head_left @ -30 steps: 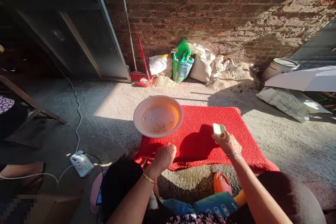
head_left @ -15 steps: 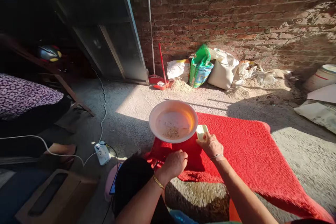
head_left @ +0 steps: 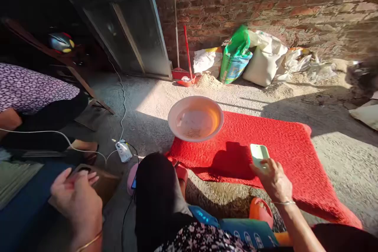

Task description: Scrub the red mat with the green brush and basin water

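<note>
My right hand (head_left: 274,181) grips the near end of a pale green, shallow rectangular object (head_left: 259,153) with rounded corners. It is above the red fleecy cloth (head_left: 280,134); I cannot tell its exact kind. At lower left, my left hand (head_left: 78,201) is raised over a cardboard box, palm partly up and fingers loosely curled apart, with nothing visible in it. A wide pale basin (head_left: 174,128) sits at the cloth's far left corner, with small grains at its bottom. My hands are both away from the basin.
A white power strip (head_left: 123,151) with cables lies left of my knee. Another person's patterned sleeve (head_left: 35,86) shows at the left. By the brick wall stand a red dustpan (head_left: 185,82), a green bag (head_left: 233,59) and a white sack (head_left: 265,63).
My left hand has swung from near the basin to the lower left, and its fingers have loosened. My right hand has carried the pale green object rightward, away from the basin. The view has tilted down.
</note>
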A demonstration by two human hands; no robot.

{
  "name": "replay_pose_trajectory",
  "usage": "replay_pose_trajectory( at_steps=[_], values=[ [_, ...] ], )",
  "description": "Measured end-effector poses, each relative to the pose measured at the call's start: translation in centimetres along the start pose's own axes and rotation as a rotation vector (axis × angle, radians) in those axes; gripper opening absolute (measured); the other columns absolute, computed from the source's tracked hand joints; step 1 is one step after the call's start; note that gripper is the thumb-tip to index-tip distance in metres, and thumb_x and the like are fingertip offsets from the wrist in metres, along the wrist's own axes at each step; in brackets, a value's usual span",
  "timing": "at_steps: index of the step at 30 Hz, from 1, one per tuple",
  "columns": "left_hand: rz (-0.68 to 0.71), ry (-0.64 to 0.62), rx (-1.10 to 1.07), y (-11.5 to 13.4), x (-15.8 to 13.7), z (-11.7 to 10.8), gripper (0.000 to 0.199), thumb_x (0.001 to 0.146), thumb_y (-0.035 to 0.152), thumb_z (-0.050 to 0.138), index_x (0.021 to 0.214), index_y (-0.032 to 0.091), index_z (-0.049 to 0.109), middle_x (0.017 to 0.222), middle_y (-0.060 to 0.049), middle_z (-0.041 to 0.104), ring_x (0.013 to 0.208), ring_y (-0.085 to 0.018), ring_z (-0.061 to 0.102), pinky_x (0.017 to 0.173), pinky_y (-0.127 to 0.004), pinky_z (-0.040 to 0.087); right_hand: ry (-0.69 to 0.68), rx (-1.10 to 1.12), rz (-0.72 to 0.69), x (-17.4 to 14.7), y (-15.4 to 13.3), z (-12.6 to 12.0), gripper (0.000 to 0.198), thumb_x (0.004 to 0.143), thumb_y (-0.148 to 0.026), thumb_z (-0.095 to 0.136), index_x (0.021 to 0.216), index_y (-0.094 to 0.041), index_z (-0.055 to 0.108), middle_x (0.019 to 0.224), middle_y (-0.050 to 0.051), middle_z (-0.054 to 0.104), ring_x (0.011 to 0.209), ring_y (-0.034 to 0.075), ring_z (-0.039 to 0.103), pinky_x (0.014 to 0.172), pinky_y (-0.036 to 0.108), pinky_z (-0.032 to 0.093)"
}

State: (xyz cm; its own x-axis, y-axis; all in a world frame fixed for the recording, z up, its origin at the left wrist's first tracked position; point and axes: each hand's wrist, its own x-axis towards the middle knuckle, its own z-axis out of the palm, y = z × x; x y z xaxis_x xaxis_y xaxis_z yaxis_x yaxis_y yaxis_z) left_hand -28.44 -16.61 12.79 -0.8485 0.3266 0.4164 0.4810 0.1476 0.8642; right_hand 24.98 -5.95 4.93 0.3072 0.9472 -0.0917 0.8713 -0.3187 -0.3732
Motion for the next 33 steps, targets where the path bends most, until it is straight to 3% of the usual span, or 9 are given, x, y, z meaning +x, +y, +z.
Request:
replay_pose_trajectory(
  at_steps=[4, 7, 9, 12, 16, 19, 28, 30, 33],
  values=[
    [0.345, -0.728, -0.027, 4.6, -7.3, 7.4, 0.031, 0.097, 0.05, 0.06, 0.108, 0.023, 0.072, 0.092, -0.002, 0.075, 0.079, -0.018, 0.072, 0.074, -0.031, 0.063, -0.066, 0.04, -0.304, -3.9, -6.1, 2.7, 0.036, 0.088, -0.045, 0.072, 0.117, -0.024, 0.073, 0.106, 0.008, 0.068, 0.083, 0.02, 0.068, 0.071, 0.029, 0.053],
    [0.759, -1.012, -0.03, 7.2, -14.4, 13.9, 0.028, 0.104, 0.034, 0.049, 0.104, 0.024, 0.075, 0.098, -0.006, 0.076, 0.094, -0.021, 0.075, 0.088, -0.035, 0.063, -0.126, 0.013, -0.431, -4.8, -8.3, 3.9, 0.038, 0.086, -0.039, 0.076, 0.121, -0.025, 0.073, 0.109, 0.008, 0.069, 0.093, 0.021, 0.068, 0.083, 0.031, 0.053],
    [0.987, -1.052, 0.1, 7.2, -18.1, 16.8, 0.027, 0.101, 0.027, 0.054, 0.115, 0.022, 0.077, 0.118, -0.012, 0.076, 0.112, -0.027, 0.074, 0.1, -0.044, 0.061, -0.117, -0.001, -0.385, -4.1, -7.0, 3.3, 0.041, 0.086, -0.038, 0.076, 0.125, -0.026, 0.073, 0.113, 0.009, 0.07, 0.095, 0.022, 0.068, 0.085, 0.031, 0.053],
    [1.222, -1.109, 0.279, 5.2, -20.8, 18.6, 0.048, 0.09, 0.026, 0.075, 0.138, 0.024, 0.071, 0.151, -0.017, 0.063, 0.143, -0.04, 0.057, 0.116, -0.059, 0.05, -0.024, -0.024, -0.16, -2.8, -0.5, 0.5, 0.039, 0.088, -0.038, 0.074, 0.125, -0.026, 0.072, 0.113, 0.009, 0.07, 0.094, 0.021, 0.068, 0.083, 0.03, 0.052],
    [1.252, -1.218, 0.464, 3.2, -20.9, 18.6, 0.074, 0.082, 0.032, 0.085, 0.152, 0.028, 0.061, 0.163, -0.017, 0.053, 0.152, -0.044, 0.046, 0.121, -0.064, 0.043, 0.104, -0.114, 0.255, -2.1, 9.8, -4.8, 0.04, 0.092, -0.045, 0.066, 0.126, -0.025, 0.072, 0.111, 0.009, 0.069, 0.094, 0.024, 0.07, 0.08, 0.033, 0.053],
    [1.212, -1.216, 0.54, 3.2, -20.6, 19.1, 0.079, 0.085, 0.034, 0.083, 0.158, 0.029, 0.054, 0.168, -0.018, 0.046, 0.155, -0.044, 0.042, 0.124, -0.064, 0.038, 0.194, -0.134, 0.444, -2.4, 12.2, -6.9, 0.046, 0.094, -0.051, 0.062, 0.131, -0.024, 0.071, 0.116, 0.011, 0.069, 0.098, 0.026, 0.07, 0.083, 0.038, 0.054],
    [1.258, -1.127, 0.576, 2.5, -20.7, 20.4, 0.071, 0.092, 0.026, 0.072, 0.16, 0.032, 0.052, 0.168, -0.018, 0.047, 0.155, -0.042, 0.042, 0.123, -0.063, 0.036, -0.071, 0.001, -0.294, -6.0, -1.2, 1.0, 0.041, 0.089, -0.04, 0.075, 0.128, -0.028, 0.072, 0.118, 0.01, 0.071, 0.101, 0.025, 0.065, 0.092, 0.035, 0.053],
    [1.272, -1.104, 0.581, 2.3, -20.7, 20.4, 0.073, 0.09, 0.027, 0.073, 0.16, 0.033, 0.052, 0.167, -0.016, 0.048, 0.155, -0.041, 0.043, 0.124, -0.062, 0.035, -0.073, -0.019, -0.282, -5.9, 0.0, 0.9, 0.04, 0.088, -0.038, 0.076, 0.126, -0.029, 0.072, 0.118, 0.009, 0.072, 0.101, 0.025, 0.065, 0.093, 0.036, 0.053],
    [1.285, -1.084, 0.589, 2.3, -21.0, 20.4, 0.074, 0.088, 0.028, 0.075, 0.159, 0.031, 0.054, 0.167, -0.016, 0.048, 0.154, -0.042, 0.043, 0.124, -0.062, 0.034, -0.02, -0.067, -0.051, -5.4, 6.3, -1.8, 0.04, 0.09, -0.037, 0.072, 0.129, -0.028, 0.071, 0.116, 0.008, 0.072, 0.098, 0.024, 0.068, 0.091, 0.035, 0.053]
  ],
)
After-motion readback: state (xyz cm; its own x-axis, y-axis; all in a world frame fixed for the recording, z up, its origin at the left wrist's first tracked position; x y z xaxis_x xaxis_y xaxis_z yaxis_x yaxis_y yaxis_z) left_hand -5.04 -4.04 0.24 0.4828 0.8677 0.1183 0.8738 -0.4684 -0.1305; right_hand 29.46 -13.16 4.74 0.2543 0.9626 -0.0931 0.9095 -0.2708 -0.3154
